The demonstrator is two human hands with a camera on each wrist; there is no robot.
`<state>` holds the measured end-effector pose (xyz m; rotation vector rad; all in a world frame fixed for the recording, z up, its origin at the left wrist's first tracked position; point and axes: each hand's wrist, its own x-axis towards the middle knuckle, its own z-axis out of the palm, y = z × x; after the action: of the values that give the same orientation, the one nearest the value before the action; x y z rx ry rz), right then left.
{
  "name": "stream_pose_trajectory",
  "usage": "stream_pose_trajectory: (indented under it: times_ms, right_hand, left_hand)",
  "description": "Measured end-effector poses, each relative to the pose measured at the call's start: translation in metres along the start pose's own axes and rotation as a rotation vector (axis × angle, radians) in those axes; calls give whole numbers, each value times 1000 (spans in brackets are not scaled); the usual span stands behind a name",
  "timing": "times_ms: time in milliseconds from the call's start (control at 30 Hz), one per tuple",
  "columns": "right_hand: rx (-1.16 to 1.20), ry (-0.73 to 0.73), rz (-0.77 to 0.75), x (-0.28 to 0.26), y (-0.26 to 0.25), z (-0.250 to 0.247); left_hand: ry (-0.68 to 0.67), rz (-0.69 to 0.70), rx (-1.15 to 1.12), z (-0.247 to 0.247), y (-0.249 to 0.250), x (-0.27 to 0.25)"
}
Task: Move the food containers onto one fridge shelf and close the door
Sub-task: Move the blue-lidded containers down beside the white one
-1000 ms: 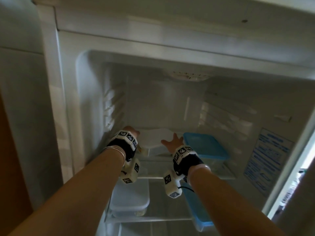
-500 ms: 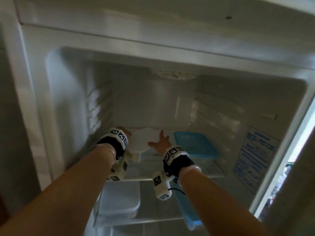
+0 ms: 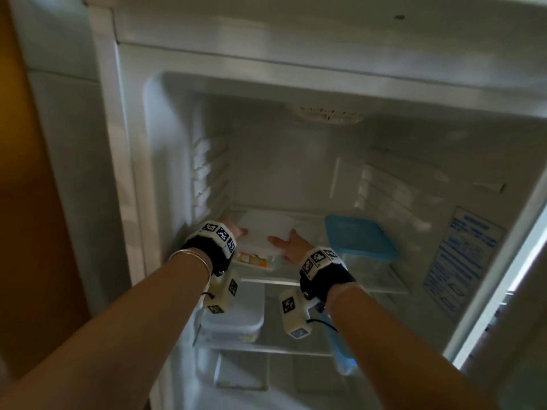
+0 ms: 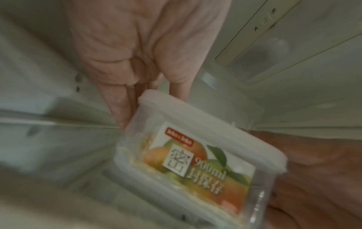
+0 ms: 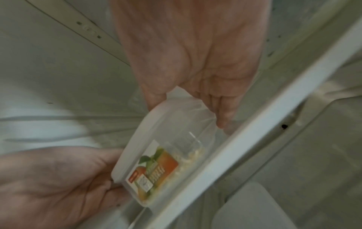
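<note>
We see first the white open fridge [image 3: 124,149], its inside pale and dim, with 2 clear glass shelves in view. On the upper glass shelf [image 3: 384,287] stand 2 containers. At the right is the clear rectangular box with the blue lid [image 3: 356,238], flat on the shelf, its long axis running from the front toward the back wall. Just beside it, at the left, is the clear rectangular plastic container with the white lid [image 3: 266,232], and both our hands are on it. It sits upright with the lid on top; its long axis also runs front to back, and the short wall with the orange and green fruit label [image 4: 197,167] faces out toward us, near the front edge of the shelf.

On the lower glass shelf [image 3: 266,347] we see another clear box with a white lid [image 3: 233,309] at the left, and a blue-lidded box [image 3: 340,347] at the right, partly hidden behind our right wrist.

Our left hand [image 3: 233,229] holds the left side of the white-lidded container: the thumb lies at the lid edge and the fingers [image 4: 121,105] go down along the side wall. Our right hand [image 3: 288,245] holds the right side in the same way, the thumb on the lid, the fingers [image 5: 223,108] curled down against the clear wall.
</note>
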<state>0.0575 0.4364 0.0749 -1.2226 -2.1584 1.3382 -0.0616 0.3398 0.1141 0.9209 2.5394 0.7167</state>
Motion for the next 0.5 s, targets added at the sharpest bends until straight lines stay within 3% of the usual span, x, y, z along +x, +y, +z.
stream_pose_trajectory:
  times_ms: [167,367,500]
  right_hand:
    - [50,70,-26,-29,1,7]
    - [-26,224,-66,-71,-13,17]
    - [-22,232,-44,-102,-21,27]
  left_hand:
    - [20,52,-204,8,-17,-17]
    - [-5,90,-252,0,-26,-54]
    - [-13,100,-249,-10,-41,-77]
